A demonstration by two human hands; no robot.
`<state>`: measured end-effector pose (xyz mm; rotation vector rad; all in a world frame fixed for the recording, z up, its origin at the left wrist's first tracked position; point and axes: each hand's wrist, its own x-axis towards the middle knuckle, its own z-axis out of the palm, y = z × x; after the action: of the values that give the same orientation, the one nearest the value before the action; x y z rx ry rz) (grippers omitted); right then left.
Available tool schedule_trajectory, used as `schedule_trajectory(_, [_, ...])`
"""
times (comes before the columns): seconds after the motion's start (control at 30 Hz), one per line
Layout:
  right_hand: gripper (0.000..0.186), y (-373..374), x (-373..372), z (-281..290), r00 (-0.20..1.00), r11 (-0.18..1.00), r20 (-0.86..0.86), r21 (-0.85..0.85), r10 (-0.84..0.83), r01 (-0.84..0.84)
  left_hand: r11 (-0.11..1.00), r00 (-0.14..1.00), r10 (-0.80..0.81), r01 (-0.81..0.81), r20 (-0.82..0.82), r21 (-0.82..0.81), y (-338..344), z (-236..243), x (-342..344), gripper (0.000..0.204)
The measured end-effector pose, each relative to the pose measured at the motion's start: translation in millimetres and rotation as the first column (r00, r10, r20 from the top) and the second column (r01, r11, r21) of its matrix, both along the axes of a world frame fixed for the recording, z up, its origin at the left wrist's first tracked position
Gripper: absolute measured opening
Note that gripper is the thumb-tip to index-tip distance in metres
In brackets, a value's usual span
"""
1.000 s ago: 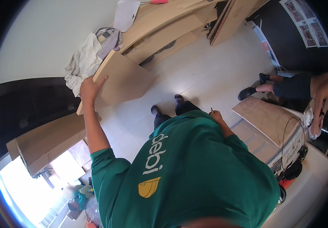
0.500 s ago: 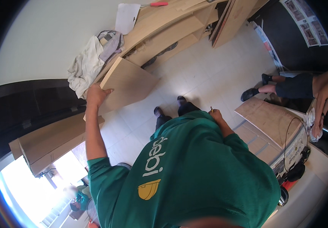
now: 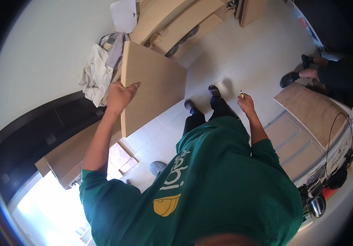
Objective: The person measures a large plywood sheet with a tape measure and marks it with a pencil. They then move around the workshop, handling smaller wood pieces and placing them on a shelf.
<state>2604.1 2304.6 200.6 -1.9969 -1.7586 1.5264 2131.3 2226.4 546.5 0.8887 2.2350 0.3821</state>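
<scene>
My left hand is closed around the near edge of a light wood-grain panel, thumb on its broad face. The panel is tilted, with its thick edge toward me; the fingers behind it are hidden. Out to the right, my right hand is closed on a slim yellow pen-like tool with a dark tip. Its exact kind is too small to tell. Pale crumpled cloths lie just beyond the left hand.
A light wood shelf unit stands along the far side. On the right, a brown board lies over stacked panels, with a black cable across it. A person is at the far right. A cardboard box sits at left.
The panel in my left hand has swung more upright and shows more of its face. My right hand has reached farther forward with the yellow tool. The view has shifted.
</scene>
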Motion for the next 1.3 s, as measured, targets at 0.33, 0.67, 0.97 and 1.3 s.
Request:
schedule_trajectory(0.33, [0.034,-15.4,-63.3,7.4,0.922,0.771,-0.16,-0.608,-0.353,0.19,0.881,0.876,0.431,-0.46,0.216,0.108,-6.8,65.7,43.4,0.032])
schedule_trajectory(0.67, [0.042,-60.7,-171.1,-31.6,0.353,0.367,-0.282,-0.909,-0.892,0.2,0.77,0.722,0.529,-0.629,0.446,0.104,-34.9,54.1,87.3,0.035])
schedule_trajectory(0.97, [0.018,-62.7,-134.7,-28.9,0.088,0.385,-0.376,-0.874,-0.922,0.297,0.625,0.56,0.579,-0.772,0.592,0.119,-105.7,2.6,75.5,0.032])
schedule_trajectory(1.3, [0.024,-74.7,-108.0,24.2,0.31,0.488,-0.404,-0.828,-0.861,0.276,0.552,0.355,0.581,-0.833,0.732,-0.035,-212.7,-32.6,40.2,0.038])
